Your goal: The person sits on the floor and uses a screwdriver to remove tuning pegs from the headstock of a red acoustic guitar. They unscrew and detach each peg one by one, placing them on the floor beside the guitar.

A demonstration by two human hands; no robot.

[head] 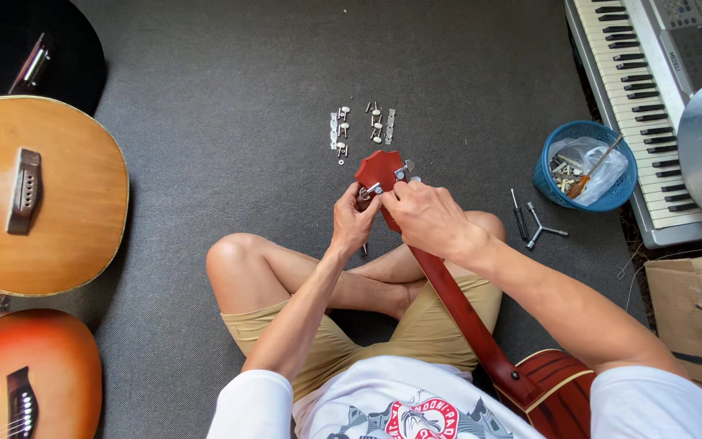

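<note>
I sit cross-legged on a grey carpet with a red guitar across my lap, its neck rising to the headstock. My left hand grips the left side of the headstock near a silver tuning peg. At the headstock's right edge, the fingers of my right hand pinch a small metal tuner part. Two loose tuner strips with pegs lie on the carpet just beyond the headstock.
A natural-wood acoustic guitar and a sunburst one lie at left. At right stand a blue basket with a bag and screwdriver, small tools, an electronic keyboard and cardboard.
</note>
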